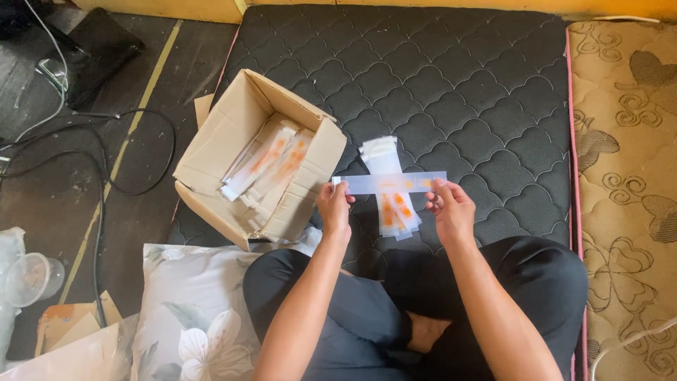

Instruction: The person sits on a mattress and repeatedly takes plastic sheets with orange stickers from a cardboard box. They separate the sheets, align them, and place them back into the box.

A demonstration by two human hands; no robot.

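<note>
Head camera looked down on a person seated cross-legged on a dark quilted mattress (479, 92). Both hands held one long clear sleeve (391, 183) level between them: the left hand (334, 205) pinched its left end, the right hand (450, 206) pinched near its right end. Just beneath lay a small pile of sleeves (392, 201) already set down. To the left, an open cardboard box (211, 152) still held many more, so most looked left to handle.
</note>
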